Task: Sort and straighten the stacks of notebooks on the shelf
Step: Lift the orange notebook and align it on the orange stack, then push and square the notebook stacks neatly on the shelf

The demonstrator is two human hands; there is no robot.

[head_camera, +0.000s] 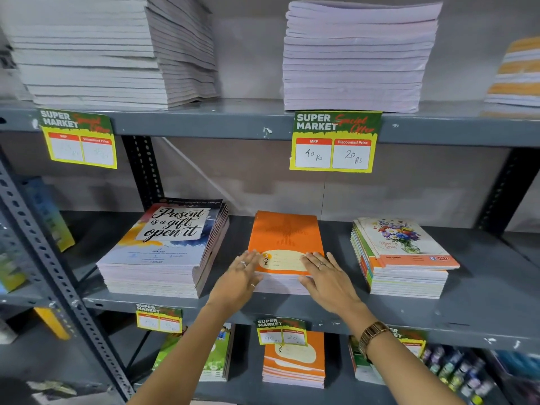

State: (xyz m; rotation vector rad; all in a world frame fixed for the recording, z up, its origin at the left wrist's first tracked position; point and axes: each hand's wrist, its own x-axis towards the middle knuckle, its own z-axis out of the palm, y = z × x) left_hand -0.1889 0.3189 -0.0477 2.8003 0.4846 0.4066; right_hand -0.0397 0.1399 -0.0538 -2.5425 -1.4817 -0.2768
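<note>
My left hand (241,277) lies flat and open against the near left corner of the orange notebook stack (285,245), and my right hand (325,276) mirrors it on the near right corner, fingers spread, gripping nothing. I read that as bracketing the stack so its edges line up. It sits mid-shelf (482,314), between the "Present is a gift" stack (163,247), which looks skewed at the back, and the floral stack (403,255), fanned at its spines; those two likely need squaring next.
</note>
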